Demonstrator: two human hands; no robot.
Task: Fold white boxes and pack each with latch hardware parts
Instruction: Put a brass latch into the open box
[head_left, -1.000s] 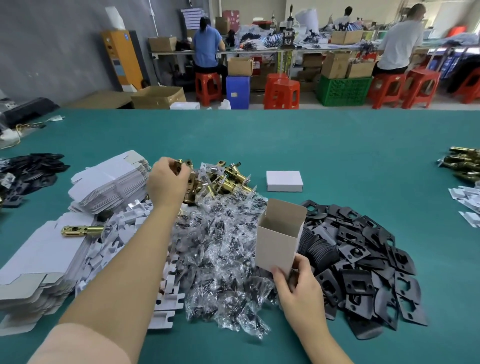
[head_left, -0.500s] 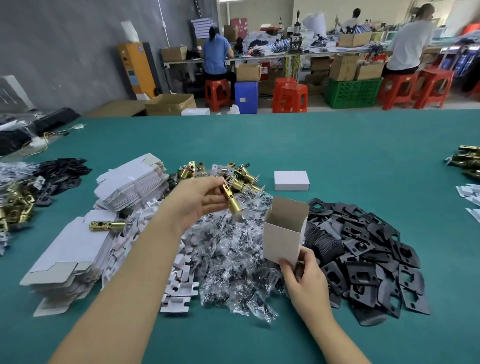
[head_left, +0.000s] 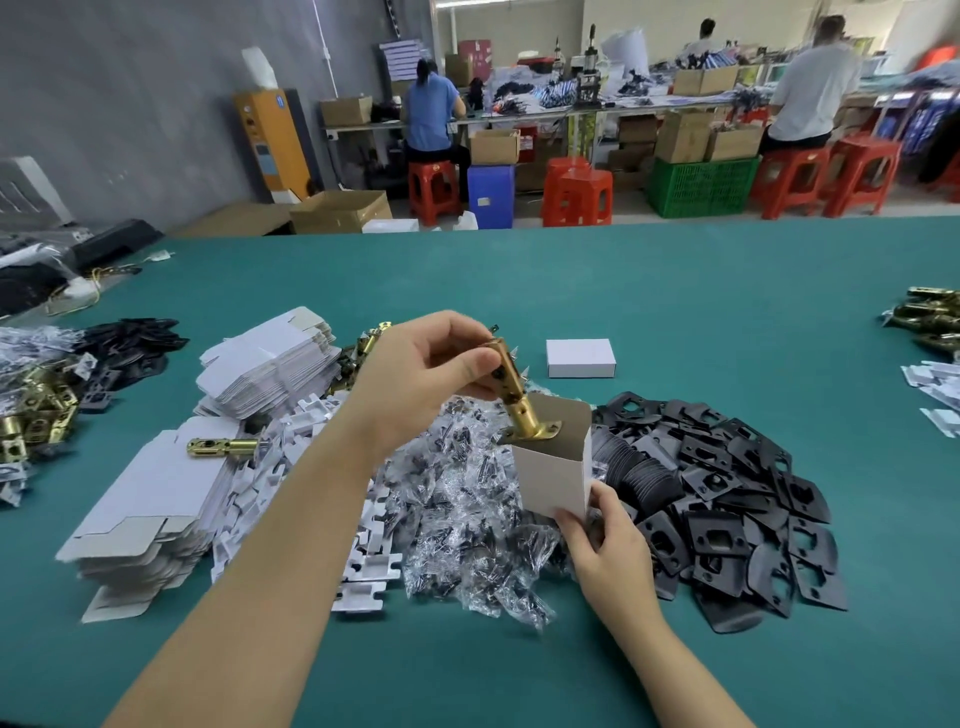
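Note:
My left hand pinches a brass latch bolt by its upper end; the latch tilts and its flat faceplate sits at the mouth of an open white box. My right hand holds that upright box by its lower corner, above a heap of clear screw bags. A closed white box lies flat on the green table behind. More brass latches lie behind my left hand.
Stacks of flat white box blanks and white inserts lie at left, with one latch on a stack. A pile of black plates sits at right. More brass parts lie at the far right edge.
My left hand picked a brass latch from the pile and carried it right and toward me to the mouth of the box. My right hand kept holding the box.

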